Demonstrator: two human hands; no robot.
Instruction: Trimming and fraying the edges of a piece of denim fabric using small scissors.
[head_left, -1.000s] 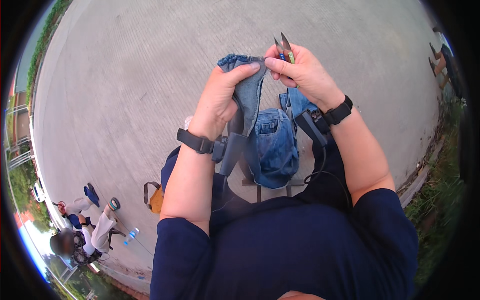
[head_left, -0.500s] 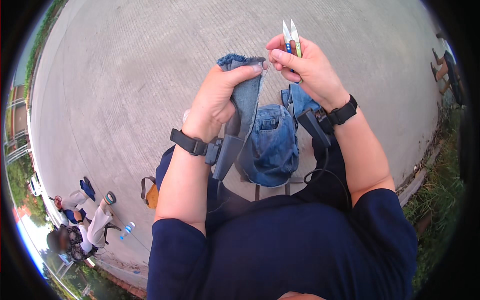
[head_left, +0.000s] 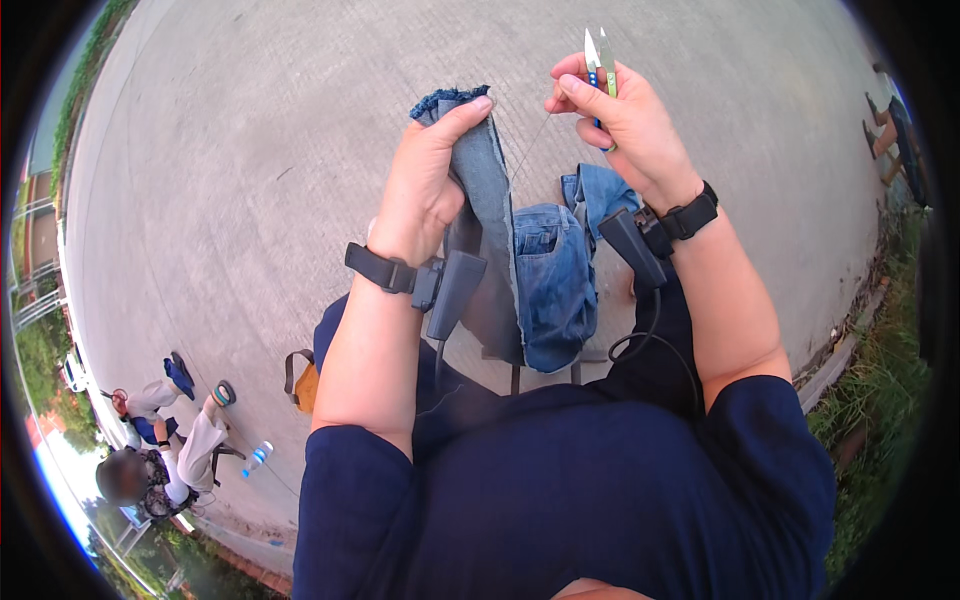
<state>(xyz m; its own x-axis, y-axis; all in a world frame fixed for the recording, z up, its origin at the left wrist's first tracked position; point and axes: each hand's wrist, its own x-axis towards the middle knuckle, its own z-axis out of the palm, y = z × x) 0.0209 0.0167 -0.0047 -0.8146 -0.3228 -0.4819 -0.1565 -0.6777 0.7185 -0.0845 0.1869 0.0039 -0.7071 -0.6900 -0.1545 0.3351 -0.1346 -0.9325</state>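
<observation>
My left hand (head_left: 420, 190) is closed on a strip of blue denim (head_left: 483, 185), its thumb pressed near the frayed upper end. The strip hangs down towards more blue denim (head_left: 552, 270) with a pocket, which lies between my knees. In my right hand (head_left: 640, 130) rests a pair of thread snips (head_left: 611, 82), blades pointing up and apart, one handle blue and one green. Its thumb and forefinger pinch the end of a thin pale thread (head_left: 530, 145), stretched slantwise from the strip's raw edge. A second denim part (head_left: 605, 195) lies below my right hand.
Black straps with dark devices (head_left: 458, 293) sit on both my wrists, with a cable (head_left: 655, 325) at the right one. A yellow-brown bag (head_left: 304, 388) stands left of my leg. Further left are a plastic bottle (head_left: 258, 458) and a seated person (head_left: 150, 480). Grass (head_left: 870, 420) borders the right.
My right hand has moved up and to the right with the snips, away from the strip. My left hand has shifted left and up with the denim. The thread between them is now longer.
</observation>
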